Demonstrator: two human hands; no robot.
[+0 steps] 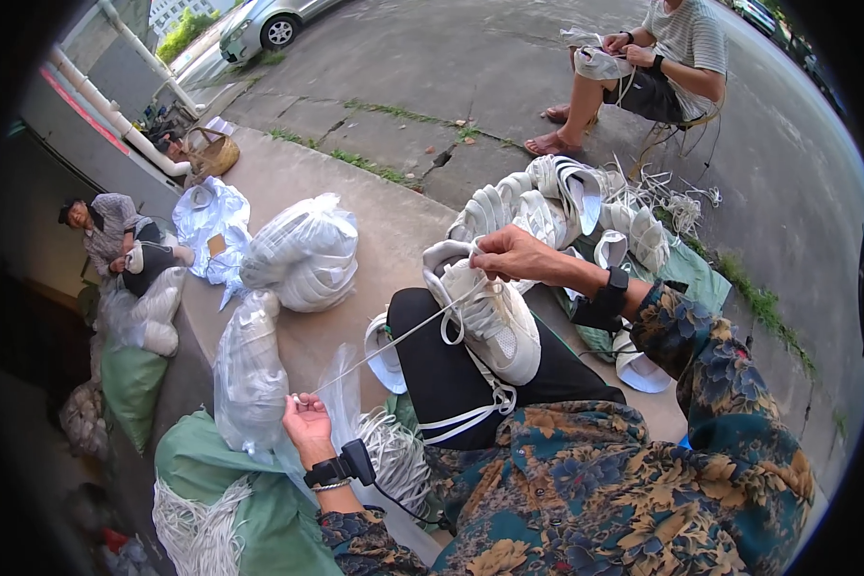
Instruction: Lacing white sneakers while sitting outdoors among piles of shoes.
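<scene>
A white sneaker [505, 338] rests on my black-trousered thigh, its toe toward me. My right hand [516, 255] pinches at the sneaker's upper eyelets, fingers closed on the shoelace there. From the shoe a white shoelace [405, 335] runs taut down to the left. Its far end is gripped in my left hand [307, 420], held low beside the plastic bags with the fingers curled. Another loop of lace hangs at the shoe's side. Loose white laces [470, 415] also lie across my thigh.
Bundles of white laces [202, 523] drape over a green sack [187, 446] at the left. Bagged shoes [302, 254] stand beyond it. More white sneakers [538, 206] are piled ahead right. One person [682, 58] sits at the far right, another [115, 235] at the left.
</scene>
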